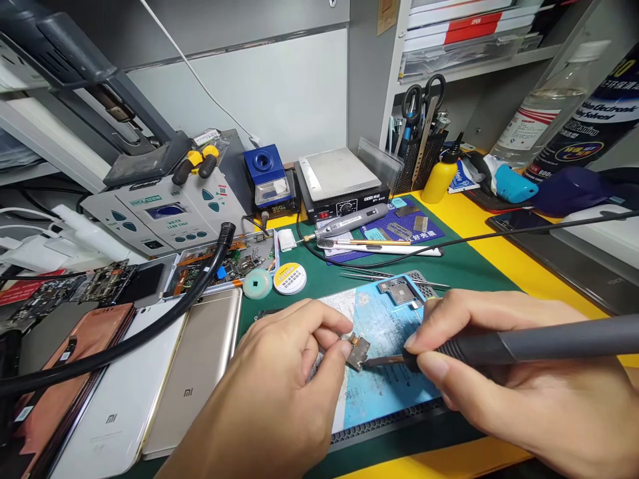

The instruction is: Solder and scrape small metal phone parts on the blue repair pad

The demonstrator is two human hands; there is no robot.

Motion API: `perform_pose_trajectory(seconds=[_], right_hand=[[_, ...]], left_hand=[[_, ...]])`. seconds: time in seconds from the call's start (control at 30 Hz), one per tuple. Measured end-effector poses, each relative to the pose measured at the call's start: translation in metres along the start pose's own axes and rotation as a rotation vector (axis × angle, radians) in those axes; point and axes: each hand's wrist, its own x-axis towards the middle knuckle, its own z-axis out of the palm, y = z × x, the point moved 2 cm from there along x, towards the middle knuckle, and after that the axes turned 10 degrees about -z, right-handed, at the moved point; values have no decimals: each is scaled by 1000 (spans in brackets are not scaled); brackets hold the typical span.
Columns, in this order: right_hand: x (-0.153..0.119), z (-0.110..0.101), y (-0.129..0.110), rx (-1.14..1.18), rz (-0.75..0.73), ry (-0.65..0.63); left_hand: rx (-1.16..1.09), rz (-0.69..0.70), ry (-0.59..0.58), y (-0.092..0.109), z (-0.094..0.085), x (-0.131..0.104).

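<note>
Between the thumb and fingers of my left hand (294, 372) is a small metal phone part (358, 352), likely a camera module, with a bit of orange flex at its top. My right hand (509, 366) grips a dark soldering iron (544, 342) like a pen. Its thin tip meets the part's right edge, or comes very close to it; I cannot tell which. Both hands are over a blue and white work pad (384, 392) with dark stains. A shielded circuit board piece (401, 291) lies at the pad's far edge.
Left stand two phone back covers (194, 372), a tray of boards (272, 266) and a black hose (200, 293). Behind are a hot air station (170, 213), a blue solder station (264, 173) and a heating plate (339, 176). Tweezers (389, 276) lie behind the pad; a black cable (474, 236) crosses rightward.
</note>
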Motion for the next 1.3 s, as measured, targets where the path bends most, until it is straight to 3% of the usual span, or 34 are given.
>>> perform_pose_trajectory(seconds=[0.53,1.3], right_hand=[[1,0,1,8,14,-19],[5,1,1,101,71,14]], left_hand=[[24,4,-6,3,-1,-1],[73,29,-27,-11,0,-1]])
